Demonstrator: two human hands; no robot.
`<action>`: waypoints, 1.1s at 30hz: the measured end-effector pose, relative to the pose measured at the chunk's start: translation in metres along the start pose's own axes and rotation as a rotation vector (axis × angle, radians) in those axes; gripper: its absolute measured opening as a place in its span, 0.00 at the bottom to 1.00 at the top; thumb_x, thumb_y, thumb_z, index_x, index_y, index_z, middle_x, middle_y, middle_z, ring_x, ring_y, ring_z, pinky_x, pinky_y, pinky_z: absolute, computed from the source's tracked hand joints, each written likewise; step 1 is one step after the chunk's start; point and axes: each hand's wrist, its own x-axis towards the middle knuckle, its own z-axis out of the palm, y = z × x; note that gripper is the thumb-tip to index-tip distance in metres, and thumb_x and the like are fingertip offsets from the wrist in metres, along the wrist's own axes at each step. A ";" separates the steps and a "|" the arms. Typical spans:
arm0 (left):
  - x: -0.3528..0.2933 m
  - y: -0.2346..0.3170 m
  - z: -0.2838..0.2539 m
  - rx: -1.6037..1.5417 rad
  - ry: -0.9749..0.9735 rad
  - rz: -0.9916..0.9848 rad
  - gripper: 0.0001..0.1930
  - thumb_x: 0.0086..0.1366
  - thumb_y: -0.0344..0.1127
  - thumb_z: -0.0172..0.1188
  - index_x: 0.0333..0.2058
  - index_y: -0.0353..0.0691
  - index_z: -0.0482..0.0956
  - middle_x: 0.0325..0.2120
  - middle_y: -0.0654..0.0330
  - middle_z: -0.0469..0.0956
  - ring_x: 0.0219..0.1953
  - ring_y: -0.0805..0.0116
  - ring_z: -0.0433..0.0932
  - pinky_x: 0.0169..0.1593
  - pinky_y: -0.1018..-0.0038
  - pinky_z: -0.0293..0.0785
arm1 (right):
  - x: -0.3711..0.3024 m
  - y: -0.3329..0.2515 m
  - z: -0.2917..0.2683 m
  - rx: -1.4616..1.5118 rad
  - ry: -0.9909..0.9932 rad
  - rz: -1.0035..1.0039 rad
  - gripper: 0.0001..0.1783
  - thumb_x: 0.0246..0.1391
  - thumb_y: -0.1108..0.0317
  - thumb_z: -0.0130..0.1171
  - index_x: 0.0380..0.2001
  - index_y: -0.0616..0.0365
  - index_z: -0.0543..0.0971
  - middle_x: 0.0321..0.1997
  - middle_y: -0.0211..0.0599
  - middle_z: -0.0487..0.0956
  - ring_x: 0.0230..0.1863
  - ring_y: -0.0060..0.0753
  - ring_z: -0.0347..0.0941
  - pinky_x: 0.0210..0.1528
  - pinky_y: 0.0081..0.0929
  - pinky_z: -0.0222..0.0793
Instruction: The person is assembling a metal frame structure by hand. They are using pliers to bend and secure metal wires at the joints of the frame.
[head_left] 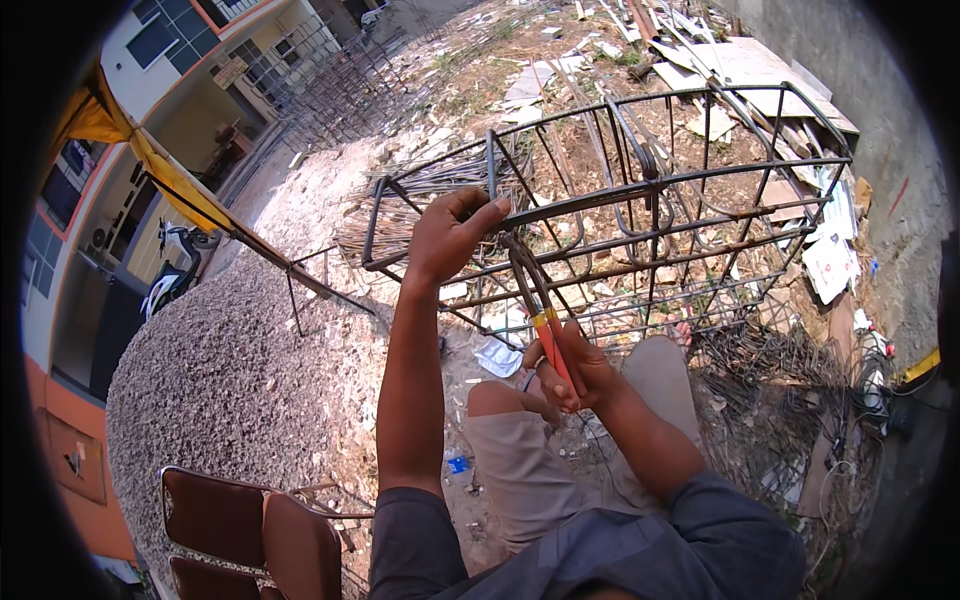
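A long cage of dark steel rebar (580,195) with square stirrups lies across the view in front of me. My left hand (452,235) is closed around a bar of it, near the cage's left end. In my right hand (580,368) is a pair of pincers (530,285) with orange-red handles, yellow bands and dark metal arms. Their jaws point up at the bar just right of my left hand. Whether the jaws touch the bar or bite on a tie wire is too small to tell.
Cut rods (440,180) are stacked behind the cage. Gravel (230,370) is heaped at left, near brown chairs (215,515) and a parked motorbike (172,270). Boards (760,75) and scrap lie along a concrete wall (900,220). Tangled wire (760,375) covers ground at lower right.
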 end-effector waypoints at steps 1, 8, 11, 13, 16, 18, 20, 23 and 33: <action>0.000 0.001 0.000 0.007 0.003 0.003 0.20 0.66 0.52 0.65 0.31 0.38 0.84 0.23 0.64 0.81 0.27 0.78 0.75 0.34 0.74 0.68 | -0.004 -0.003 -0.007 -0.041 0.038 0.049 0.40 0.75 0.41 0.33 0.61 0.74 0.69 0.36 0.55 0.84 0.32 0.41 0.86 0.37 0.31 0.85; 0.003 -0.003 0.005 0.001 0.055 0.017 0.19 0.67 0.52 0.65 0.31 0.39 0.85 0.22 0.65 0.81 0.26 0.79 0.74 0.33 0.75 0.68 | -0.019 0.001 0.016 -1.099 0.894 0.000 0.25 0.74 0.53 0.51 0.54 0.69 0.74 0.37 0.46 0.85 0.37 0.34 0.86 0.43 0.30 0.84; 0.001 -0.007 0.005 -0.078 0.130 0.039 0.17 0.67 0.48 0.66 0.35 0.37 0.85 0.27 0.63 0.84 0.30 0.77 0.78 0.39 0.76 0.73 | -0.027 -0.002 0.039 -1.239 0.905 -0.030 0.22 0.74 0.59 0.51 0.60 0.66 0.72 0.36 0.40 0.84 0.36 0.28 0.82 0.39 0.25 0.78; -0.003 -0.002 0.009 -0.102 0.284 0.104 0.15 0.67 0.43 0.67 0.38 0.34 0.83 0.30 0.62 0.84 0.34 0.74 0.81 0.45 0.75 0.77 | -0.029 -0.001 0.053 -1.261 0.896 -0.104 0.21 0.74 0.59 0.52 0.59 0.64 0.73 0.35 0.35 0.82 0.33 0.23 0.78 0.35 0.22 0.75; -0.016 -0.007 0.029 -0.180 0.791 0.414 0.12 0.67 0.39 0.67 0.39 0.35 0.83 0.32 0.61 0.83 0.36 0.73 0.80 0.45 0.74 0.76 | -0.028 -0.004 0.067 -1.371 0.903 -0.118 0.21 0.73 0.59 0.53 0.58 0.64 0.73 0.35 0.35 0.81 0.31 0.22 0.76 0.33 0.20 0.72; -0.043 -0.002 0.050 -0.072 0.840 0.490 0.07 0.66 0.32 0.65 0.39 0.36 0.83 0.35 0.59 0.82 0.37 0.69 0.79 0.47 0.70 0.75 | -0.025 -0.008 0.072 -1.402 0.910 -0.138 0.20 0.73 0.59 0.54 0.57 0.64 0.74 0.34 0.33 0.82 0.31 0.20 0.76 0.33 0.21 0.72; -0.076 0.000 0.079 -0.224 0.656 0.372 0.10 0.65 0.32 0.67 0.42 0.34 0.83 0.35 0.57 0.83 0.38 0.68 0.81 0.47 0.70 0.76 | -0.026 -0.010 0.073 -1.432 0.951 -0.175 0.20 0.72 0.58 0.56 0.55 0.63 0.75 0.33 0.32 0.83 0.31 0.20 0.78 0.34 0.24 0.74; -0.109 0.019 0.115 -0.189 0.372 0.197 0.12 0.67 0.35 0.68 0.43 0.33 0.83 0.32 0.59 0.84 0.34 0.72 0.82 0.41 0.74 0.78 | -0.033 -0.011 0.063 -1.587 0.986 -0.156 0.23 0.71 0.58 0.56 0.60 0.63 0.74 0.34 0.35 0.84 0.33 0.23 0.80 0.37 0.26 0.75; -0.158 0.007 0.094 -0.870 0.125 0.062 0.10 0.71 0.33 0.64 0.41 0.30 0.81 0.29 0.55 0.83 0.24 0.70 0.80 0.30 0.71 0.80 | -0.072 -0.051 0.087 -1.232 0.928 -0.093 0.32 0.74 0.55 0.51 0.73 0.58 0.61 0.51 0.48 0.83 0.47 0.39 0.84 0.48 0.36 0.80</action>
